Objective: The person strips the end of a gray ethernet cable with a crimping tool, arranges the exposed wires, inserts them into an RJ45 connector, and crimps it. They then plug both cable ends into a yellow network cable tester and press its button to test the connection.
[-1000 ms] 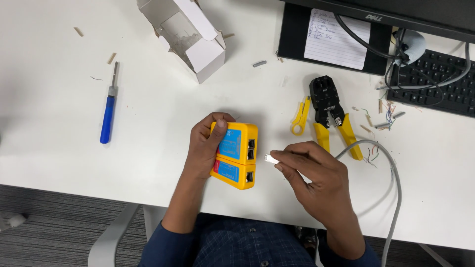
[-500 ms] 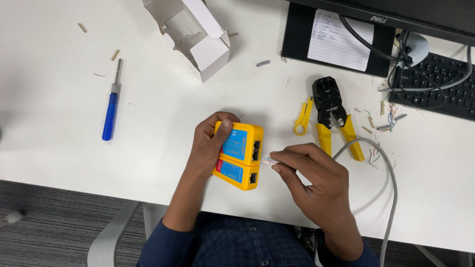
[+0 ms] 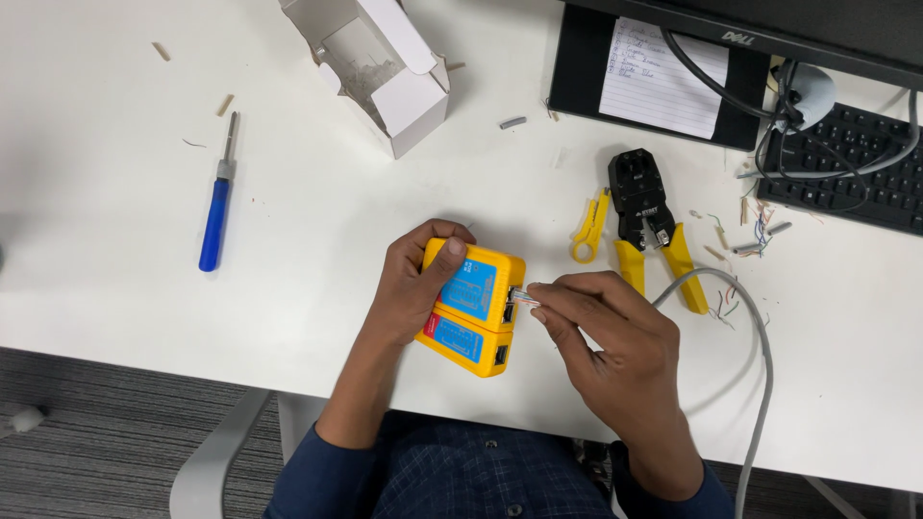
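We are steadying the yellow cable tester point(image 3: 471, 309) on the white desk point(image 3: 288, 240) with our left hand point(image 3: 409, 288), while our right hand point(image 3: 606, 327) is pinching the clear plug point(image 3: 520, 296) at its port; seating it looks to need a straight push.

Keyboard point(image 3: 856, 183) cut off at right edge.

White table point(image 3: 144, 308), evenly lit. Grey ribbed carpet floor point(image 3: 96, 432) below. White chair arm point(image 3: 207, 466) just under table edge.
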